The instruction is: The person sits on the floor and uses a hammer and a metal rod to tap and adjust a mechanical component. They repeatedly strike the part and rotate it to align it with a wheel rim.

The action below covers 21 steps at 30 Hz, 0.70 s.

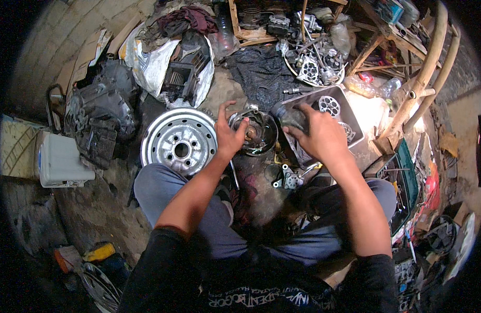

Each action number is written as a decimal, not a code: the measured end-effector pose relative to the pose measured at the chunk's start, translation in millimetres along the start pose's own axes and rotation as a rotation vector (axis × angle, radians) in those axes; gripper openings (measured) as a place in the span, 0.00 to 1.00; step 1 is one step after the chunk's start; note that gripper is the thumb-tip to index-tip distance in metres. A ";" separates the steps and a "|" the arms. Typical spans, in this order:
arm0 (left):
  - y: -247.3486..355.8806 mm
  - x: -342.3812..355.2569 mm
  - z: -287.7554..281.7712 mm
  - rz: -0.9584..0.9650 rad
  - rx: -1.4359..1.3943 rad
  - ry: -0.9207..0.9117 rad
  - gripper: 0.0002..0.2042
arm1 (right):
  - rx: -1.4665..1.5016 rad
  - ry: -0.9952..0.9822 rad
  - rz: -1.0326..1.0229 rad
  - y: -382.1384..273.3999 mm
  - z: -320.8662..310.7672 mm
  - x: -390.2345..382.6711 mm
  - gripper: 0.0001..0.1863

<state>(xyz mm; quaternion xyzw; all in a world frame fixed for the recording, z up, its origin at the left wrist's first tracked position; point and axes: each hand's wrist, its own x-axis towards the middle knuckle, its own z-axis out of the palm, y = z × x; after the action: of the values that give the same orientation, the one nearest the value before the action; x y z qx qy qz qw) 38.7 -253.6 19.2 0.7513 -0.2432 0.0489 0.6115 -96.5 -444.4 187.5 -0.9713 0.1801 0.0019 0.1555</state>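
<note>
My left hand (231,135) is at the left side of a round metal housing (270,136), its fingers spread and the thumb reaching over the rim. Inside the housing a brownish central part shows. My right hand (324,133) grips a dark rounded part (292,119), blurred and partly covered by the fingers, above the left side of a grey tray (356,110). In that tray lie a pale round plate with holes (329,106) and a second holed disc, partly behind my hand. A small metal flange with several lobes (291,180) rests on the ground below the housing.
A silver wheel rim (151,136) lies left of the housing. Further left are a large dark engine casing (107,99) and a white box (65,159). Behind stands a round basin (337,81) of metal parts. A green toolbox (407,177) sits by my right knee, near wooden poles (428,62).
</note>
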 end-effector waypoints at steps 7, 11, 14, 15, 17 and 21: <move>4.2 0.5 -5.5 -0.093 -0.130 0.102 0.26 | 0.179 0.281 -0.028 13.7 29.7 7.7 0.34; 7.8 0.5 -13.4 -0.108 -0.134 0.113 0.26 | 0.228 0.221 0.014 25.8 61.7 10.5 0.35; 12.3 -0.2 -16.8 -0.131 -0.149 0.130 0.25 | 0.310 0.163 0.031 43.7 105.4 4.7 0.35; 14.1 -0.1 -18.4 -0.133 -0.169 0.133 0.25 | 0.339 0.115 0.042 45.2 119.5 0.3 0.36; 15.1 -0.4 -25.4 -0.143 -0.186 0.135 0.25 | 0.397 0.020 0.056 44.7 141.3 -11.2 0.36; 12.3 -1.9 -34.3 -0.111 -0.194 0.135 0.25 | 0.486 -0.042 0.093 22.2 184.4 -36.9 0.39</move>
<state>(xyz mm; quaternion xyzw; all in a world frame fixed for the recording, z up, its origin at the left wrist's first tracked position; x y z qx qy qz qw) 39.5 -222.3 38.0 0.6961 -0.1630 0.0419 0.6980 -129.1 -395.4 7.4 -0.8957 0.2162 -0.0141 0.3882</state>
